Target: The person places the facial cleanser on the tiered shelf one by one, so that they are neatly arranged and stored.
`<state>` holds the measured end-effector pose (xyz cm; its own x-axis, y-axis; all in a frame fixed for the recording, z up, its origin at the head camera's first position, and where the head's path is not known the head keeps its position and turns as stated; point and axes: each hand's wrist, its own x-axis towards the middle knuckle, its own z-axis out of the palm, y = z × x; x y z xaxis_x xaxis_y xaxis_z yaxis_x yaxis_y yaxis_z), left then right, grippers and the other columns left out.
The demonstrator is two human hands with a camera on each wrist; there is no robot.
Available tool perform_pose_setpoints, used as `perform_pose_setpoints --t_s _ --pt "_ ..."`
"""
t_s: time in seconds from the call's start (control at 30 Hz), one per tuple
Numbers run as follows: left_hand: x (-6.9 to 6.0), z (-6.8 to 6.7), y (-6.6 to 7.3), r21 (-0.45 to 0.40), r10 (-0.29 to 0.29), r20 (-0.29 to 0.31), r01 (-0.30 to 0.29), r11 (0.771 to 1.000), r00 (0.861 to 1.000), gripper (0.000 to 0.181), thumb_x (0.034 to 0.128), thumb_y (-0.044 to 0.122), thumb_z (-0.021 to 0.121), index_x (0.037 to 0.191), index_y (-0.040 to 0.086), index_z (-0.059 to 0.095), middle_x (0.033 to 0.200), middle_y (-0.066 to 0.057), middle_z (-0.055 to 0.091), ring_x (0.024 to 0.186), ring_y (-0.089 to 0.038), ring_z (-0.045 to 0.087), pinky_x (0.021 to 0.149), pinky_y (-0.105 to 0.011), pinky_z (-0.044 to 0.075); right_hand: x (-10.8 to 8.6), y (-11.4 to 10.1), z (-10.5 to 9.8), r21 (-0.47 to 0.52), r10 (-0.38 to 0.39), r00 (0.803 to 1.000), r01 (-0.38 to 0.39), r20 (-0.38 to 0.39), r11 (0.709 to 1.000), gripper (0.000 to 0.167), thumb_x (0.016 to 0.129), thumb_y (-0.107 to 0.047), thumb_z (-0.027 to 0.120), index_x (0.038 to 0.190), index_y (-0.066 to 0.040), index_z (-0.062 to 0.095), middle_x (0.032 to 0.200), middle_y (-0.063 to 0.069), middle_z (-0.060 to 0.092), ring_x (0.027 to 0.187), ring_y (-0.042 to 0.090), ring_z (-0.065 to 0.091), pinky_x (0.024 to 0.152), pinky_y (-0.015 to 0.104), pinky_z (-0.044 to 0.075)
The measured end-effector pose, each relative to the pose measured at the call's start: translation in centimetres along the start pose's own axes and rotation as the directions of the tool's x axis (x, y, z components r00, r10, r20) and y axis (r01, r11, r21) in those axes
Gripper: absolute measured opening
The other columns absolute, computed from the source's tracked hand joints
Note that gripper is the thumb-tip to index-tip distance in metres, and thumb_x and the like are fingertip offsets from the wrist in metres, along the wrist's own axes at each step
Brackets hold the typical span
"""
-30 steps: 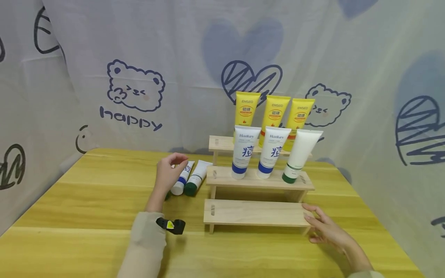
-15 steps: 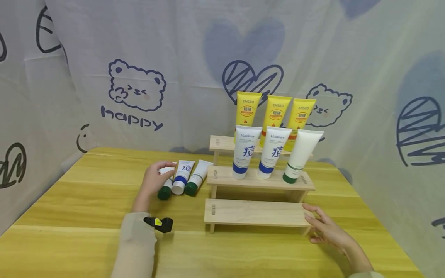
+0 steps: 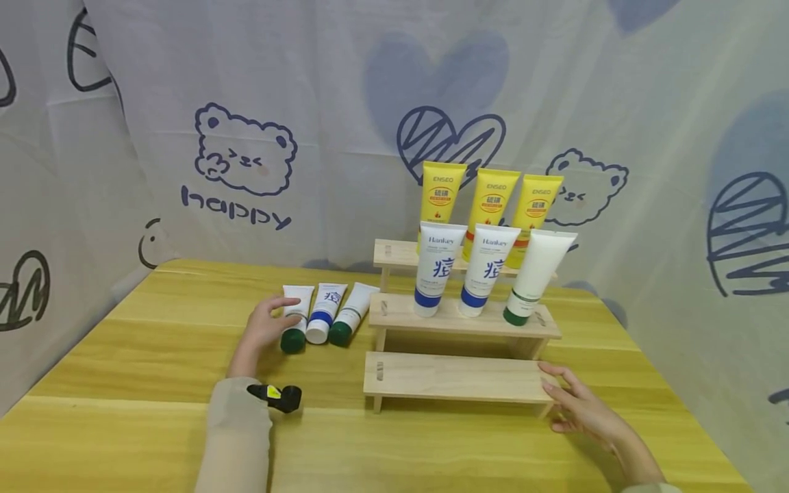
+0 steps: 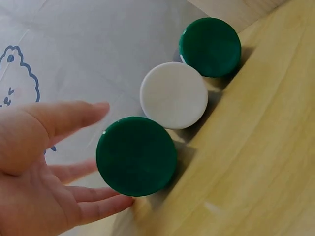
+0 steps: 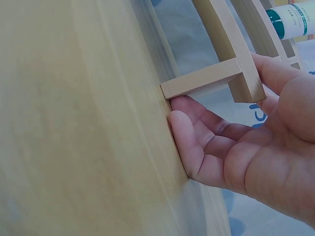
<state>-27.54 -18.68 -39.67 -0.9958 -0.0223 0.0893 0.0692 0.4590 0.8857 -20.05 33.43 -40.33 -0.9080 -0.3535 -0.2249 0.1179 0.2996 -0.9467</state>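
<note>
My left hand (image 3: 265,329) reaches round the leftmost white tube with a green cap (image 3: 294,322), lying on the table. In the left wrist view, the thumb and fingers are spread on either side of this tube's green cap (image 4: 137,156), not visibly closed on it. Beside it lie a blue-banded white tube (image 3: 325,313) and another green-capped white tube (image 3: 353,313). My right hand (image 3: 582,407) holds the right end of the lowest step of a wooden display stand (image 3: 459,376). In the right wrist view, its fingers curl by the step's leg (image 5: 202,78).
Three yellow tubes (image 3: 493,198) stand on the stand's top step. On the middle step stand two blue-banded white tubes (image 3: 437,267) and a green-capped one (image 3: 539,274). A patterned curtain (image 3: 333,171) hangs behind the wooden table (image 3: 154,411).
My left hand has moved left from above the blue-banded tube to the leftmost green-capped tube, uncovering the other tubes. The right hand stays at the stand's end.
</note>
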Motion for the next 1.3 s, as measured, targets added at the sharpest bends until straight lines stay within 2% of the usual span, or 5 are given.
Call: perform_pose_setpoints --t_s 0.23,0.5,0.73,0.97,1.3 --pt "0.0 -0.2 0.1 -0.013 -0.106 0.01 0.106 0.994 0.994 0.043 0.0853 0.009 0.057 0.125 -0.005 0.046 0.134 -0.027 0.032 0.121 -0.041 0.029 0.094 -0.049 0.032 -0.1 -0.1 -0.1 -0.008 0.0 1.0 0.0 0.0 1.0 0.047 0.097 -0.027 0.036 0.136 -0.013 0.015 0.125 0.027 0.018 0.07 0.017 0.044 0.067 0.039 0.047" --pt "0.5 0.3 -0.8 -0.235 -0.208 0.056 0.215 0.948 0.977 0.05 0.0842 0.005 0.059 0.13 -0.005 0.04 0.135 -0.031 0.027 0.12 -0.038 0.032 0.068 -0.023 0.048 0.0 -0.2 -0.1 0.002 -0.006 1.0 0.006 0.005 1.0 0.047 0.097 -0.026 0.037 0.136 -0.013 0.015 0.131 0.028 0.011 0.07 0.017 0.043 0.066 0.039 0.047" --pt "1.6 0.1 -0.8 -0.203 -0.264 0.135 0.288 0.936 0.955 0.048 0.0836 0.003 0.057 0.13 0.001 0.044 0.137 -0.03 0.025 0.064 -0.014 0.044 0.051 -0.019 0.04 0.1 -0.1 -0.2 0.003 -0.017 1.0 0.017 0.018 1.0 0.047 0.097 -0.025 0.037 0.136 -0.012 0.014 0.131 0.028 0.011 0.071 0.017 0.045 0.066 0.037 0.047" --pt "1.9 0.6 -0.4 -0.091 -0.237 0.163 0.254 0.963 0.958 0.049 0.0852 0.008 0.056 0.131 -0.001 0.041 0.137 -0.03 0.024 0.111 -0.034 0.035 0.087 -0.04 0.037 0.1 0.0 -0.3 -0.001 -0.018 1.0 0.018 0.014 1.0 0.043 0.097 -0.026 0.037 0.135 -0.018 0.021 0.128 0.028 0.023 0.072 0.019 0.048 0.065 0.037 0.048" --pt "1.9 1.0 0.8 -0.017 -0.242 0.069 0.243 0.97 0.968 0.052 0.0721 -0.004 0.063 0.122 -0.004 0.05 0.13 -0.031 0.035 0.116 -0.04 0.034 0.095 -0.046 0.03 -0.1 0.0 -0.2 0.005 -0.015 1.0 0.015 0.016 1.0 0.046 0.097 -0.026 0.037 0.136 -0.013 0.016 0.133 0.031 0.013 0.07 0.018 0.047 0.064 0.037 0.048"
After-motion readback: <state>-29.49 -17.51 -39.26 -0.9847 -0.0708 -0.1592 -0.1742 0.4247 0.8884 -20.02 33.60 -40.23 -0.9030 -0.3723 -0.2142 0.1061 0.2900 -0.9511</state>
